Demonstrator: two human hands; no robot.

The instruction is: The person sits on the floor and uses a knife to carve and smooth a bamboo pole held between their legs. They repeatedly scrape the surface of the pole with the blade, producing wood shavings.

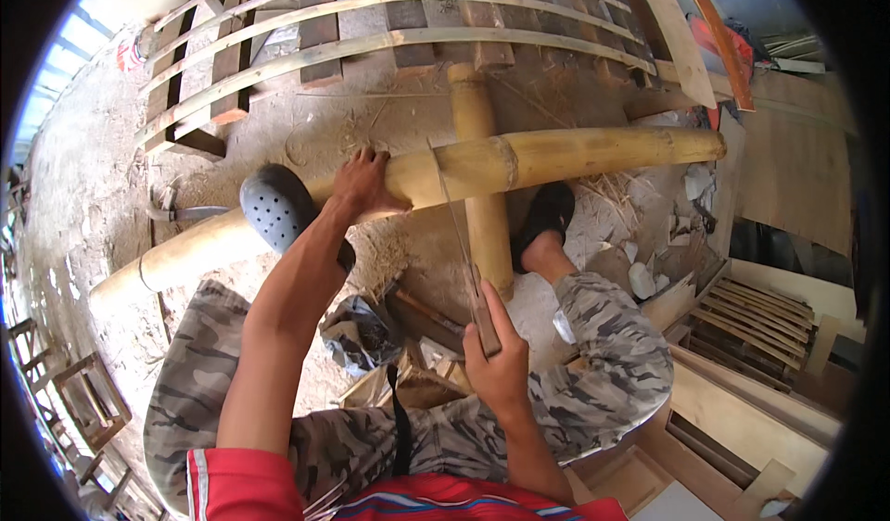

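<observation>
A thick yellow bamboo pole [593, 158] lies slantwise before me, its right part resting across a shorter bamboo piece [489, 238]. My left hand [363, 185] grips the pole from above, fingers over its far side and thumb toward the right. Close to the right of that hand, a thin handsaw [454, 210] crosses the pole with its blade against the bamboo. Its wooden handle is in my right hand [499, 363], fingers closed and the index finger stretched along it. My left foot, in a grey clog [278, 208], presses on the pole beside my left hand.
Bamboo strips [389, 41] lie over dark wooden beams at the far side. A curved blade tool [195, 212] lies left of the clog. Between my legs are a black plastic bag [363, 331] and a wooden-handled tool [428, 308]. Wooden frames [756, 317] stand at right.
</observation>
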